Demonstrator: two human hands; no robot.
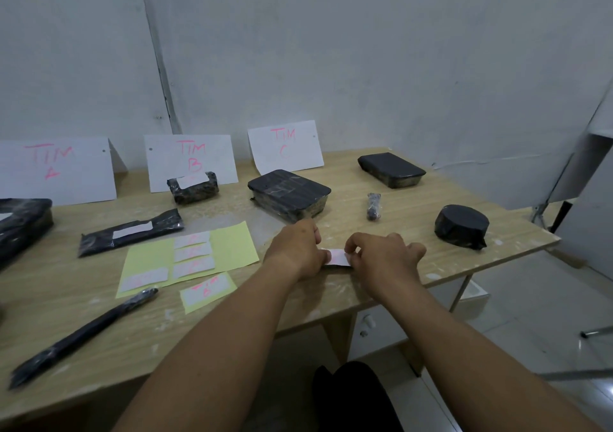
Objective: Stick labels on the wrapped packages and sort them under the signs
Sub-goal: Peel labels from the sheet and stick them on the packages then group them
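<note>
Both hands meet near the desk's [232, 319] near edge. My left hand [297, 249] and right hand [381, 254] each pinch one end of a white label [338, 256], fingers curled on it. It runs left to right between them. Just under it lies a small black package [335, 267], mostly hidden, lying the same way. I think pressing straight down comes next. I cannot read the label, so I cannot tell which of the far signs [212, 153] it belongs under.

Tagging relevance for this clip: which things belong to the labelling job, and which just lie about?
Job: white label pinched by left hand and right hand; yellow label sheet; black wrapped packages; signs TIM A, TIM B, TIM C.
Lying about: drawer unit under table; metal frame.
</note>
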